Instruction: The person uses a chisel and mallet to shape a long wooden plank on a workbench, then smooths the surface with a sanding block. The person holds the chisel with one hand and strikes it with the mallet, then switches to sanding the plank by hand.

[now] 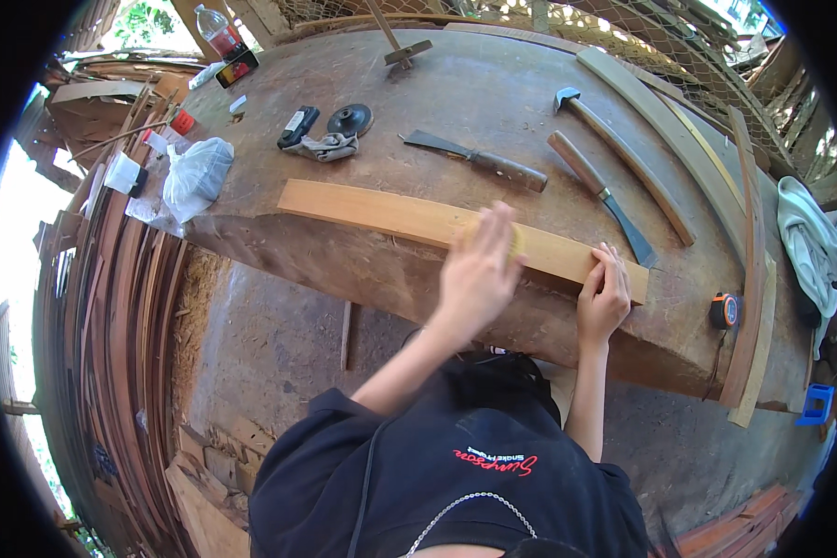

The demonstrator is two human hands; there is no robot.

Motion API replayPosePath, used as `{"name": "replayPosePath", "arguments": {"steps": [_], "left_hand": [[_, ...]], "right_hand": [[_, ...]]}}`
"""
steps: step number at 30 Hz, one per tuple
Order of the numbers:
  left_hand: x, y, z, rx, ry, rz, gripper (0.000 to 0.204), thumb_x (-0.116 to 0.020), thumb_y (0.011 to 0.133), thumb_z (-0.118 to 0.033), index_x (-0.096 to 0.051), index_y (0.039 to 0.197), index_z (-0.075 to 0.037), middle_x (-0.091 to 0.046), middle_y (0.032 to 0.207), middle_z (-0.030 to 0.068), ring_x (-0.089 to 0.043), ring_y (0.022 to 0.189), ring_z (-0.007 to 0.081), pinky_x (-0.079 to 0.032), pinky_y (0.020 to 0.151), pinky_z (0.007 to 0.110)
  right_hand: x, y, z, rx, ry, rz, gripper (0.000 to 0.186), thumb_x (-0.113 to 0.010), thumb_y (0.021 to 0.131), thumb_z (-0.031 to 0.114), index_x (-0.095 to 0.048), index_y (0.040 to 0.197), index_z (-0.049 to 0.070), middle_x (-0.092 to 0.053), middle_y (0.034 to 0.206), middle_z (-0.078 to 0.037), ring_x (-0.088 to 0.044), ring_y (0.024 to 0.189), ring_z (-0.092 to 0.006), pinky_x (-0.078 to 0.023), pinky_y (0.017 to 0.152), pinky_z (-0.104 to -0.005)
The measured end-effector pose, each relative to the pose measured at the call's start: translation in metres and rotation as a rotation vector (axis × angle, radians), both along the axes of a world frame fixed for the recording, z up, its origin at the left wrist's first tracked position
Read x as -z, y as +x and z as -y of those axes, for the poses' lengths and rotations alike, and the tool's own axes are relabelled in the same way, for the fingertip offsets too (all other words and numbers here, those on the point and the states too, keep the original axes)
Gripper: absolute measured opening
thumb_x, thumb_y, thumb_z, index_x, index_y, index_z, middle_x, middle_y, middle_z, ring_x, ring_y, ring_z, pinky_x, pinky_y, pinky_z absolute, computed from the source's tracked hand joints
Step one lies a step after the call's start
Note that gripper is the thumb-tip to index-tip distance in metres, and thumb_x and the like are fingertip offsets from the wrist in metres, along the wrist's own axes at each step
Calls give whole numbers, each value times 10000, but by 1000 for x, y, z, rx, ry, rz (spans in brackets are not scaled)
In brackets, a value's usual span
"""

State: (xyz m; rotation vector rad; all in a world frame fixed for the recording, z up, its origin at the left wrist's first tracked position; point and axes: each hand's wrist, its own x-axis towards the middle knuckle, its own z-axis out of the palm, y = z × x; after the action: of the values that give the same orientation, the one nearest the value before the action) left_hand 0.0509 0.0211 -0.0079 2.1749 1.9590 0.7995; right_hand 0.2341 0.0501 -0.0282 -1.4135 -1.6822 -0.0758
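A long, light-brown wooden plank lies along the near edge of the workbench. My left hand is over the plank's middle, its fingers pressed on a yellow pad that is mostly hidden beneath them. At the plank's right end, my right hand grips the board with its fingers bent over the top. Just beyond the plank lie a flat-bladed tool with a wooden handle and a chisel-like tool, whose blade tip comes close to the board's right end.
The workbench also carries a hammer, a mallet-shaped wooden tool, a black disc, a cloth, a plastic bag and a tape measure. Long boards line the right side; stacked strips stand left.
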Motion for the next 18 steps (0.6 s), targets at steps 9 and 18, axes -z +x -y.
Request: {"name": "replayPosePath", "arguments": {"steps": [9,18], "left_hand": [[-8,-183,-42,-808,-215,-57,594,-159,949,-422,-153,1404,-40,-114,1477,108,-100,1368,237,-62,1100,457],[4,4,0,-73,10,-30,571,-332,937,-337,-242,1363,32,-260,1416,197,-224,1328,310,-160,1072,472]], "right_hand": [[2,-4,0,0,14,11,157,-469,849,37,-615,904,53,-640,1012,-94,-582,1023,-262,-443,891,-368],[2,0,1,1,19,19,158,-472,837,24,-614,902,53,-644,1001,-98,-585,1020,-261,-448,878,-369]]}}
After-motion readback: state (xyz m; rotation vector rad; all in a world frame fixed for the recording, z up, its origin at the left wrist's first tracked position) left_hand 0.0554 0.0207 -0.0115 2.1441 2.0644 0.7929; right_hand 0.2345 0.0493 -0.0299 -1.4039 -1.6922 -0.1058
